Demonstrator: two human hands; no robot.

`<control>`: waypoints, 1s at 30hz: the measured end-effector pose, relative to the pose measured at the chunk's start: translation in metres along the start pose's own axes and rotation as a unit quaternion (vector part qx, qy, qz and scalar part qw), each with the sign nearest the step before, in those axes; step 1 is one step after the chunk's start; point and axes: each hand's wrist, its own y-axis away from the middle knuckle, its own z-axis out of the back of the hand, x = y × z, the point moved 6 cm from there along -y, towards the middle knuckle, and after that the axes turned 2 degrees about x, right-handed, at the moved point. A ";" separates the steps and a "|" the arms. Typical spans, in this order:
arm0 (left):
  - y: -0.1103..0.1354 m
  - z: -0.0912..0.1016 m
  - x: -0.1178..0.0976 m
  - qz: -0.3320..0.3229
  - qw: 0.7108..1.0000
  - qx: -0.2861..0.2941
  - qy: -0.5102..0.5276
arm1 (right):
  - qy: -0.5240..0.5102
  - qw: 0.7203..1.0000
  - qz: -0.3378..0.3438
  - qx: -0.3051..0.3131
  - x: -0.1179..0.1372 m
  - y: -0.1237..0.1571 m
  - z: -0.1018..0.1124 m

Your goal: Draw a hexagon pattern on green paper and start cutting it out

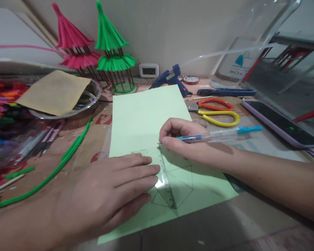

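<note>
A light green sheet of paper (146,111) lies on the table, with thin pencil lines forming an angular figure on its lower half. Across those lines rests a clear ruler (167,188), slanting toward me. My left hand (115,188) lies flat on the paper, fingers stretched out, their tips on or beside the ruler's left side. Between the fingers of my right hand (183,134) is a clear-barrelled pen (211,136) with blue ends, its rear end pointing right. The writing tip is hidden by the fingers, near the ruler's far end.
Behind the paper stand pink (73,38) and green (112,52) fuzzy-stem towers, a small clock (149,70) and a glue gun (170,78). Scissors (217,116), a utility knife (226,92) and a phone (279,122) lie right. A metal bowl (95,96) and green stem (54,172) are left.
</note>
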 end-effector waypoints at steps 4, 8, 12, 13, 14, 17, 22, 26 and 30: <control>-0.002 -0.001 -0.001 -0.002 1.000 0.000 0.001 | -0.005 1.000 0.002 0.002 0.000 0.001 0.000; -0.002 0.000 -0.002 -0.002 1.000 -0.007 0.000 | 0.001 1.000 -0.001 -0.002 0.000 0.001 0.000; -0.002 0.000 -0.002 -0.003 1.000 -0.002 -0.002 | -0.003 1.000 -0.005 0.000 0.000 0.001 0.000; -0.001 0.000 -0.002 -0.004 1.000 0.000 -0.005 | -0.004 1.000 -0.004 -0.001 0.001 0.000 0.000; -0.001 0.000 -0.002 -0.004 1.000 0.000 -0.008 | -0.003 1.000 -0.001 -0.003 0.001 0.000 0.000; 0.000 0.001 -0.002 0.001 1.000 -0.003 -0.014 | 0.007 1.000 -0.002 -0.011 0.002 0.000 0.000; 0.000 0.001 -0.001 0.002 1.000 0.000 -0.009 | 0.009 1.000 0.001 -0.005 0.002 0.000 0.000; 0.000 0.000 -0.002 0.001 1.000 -0.003 -0.003 | 0.008 1.000 0.002 0.000 0.001 0.000 0.000; 0.000 0.000 -0.003 0.001 1.000 -0.009 -0.010 | 0.002 1.000 0.006 -0.004 0.000 0.000 -0.001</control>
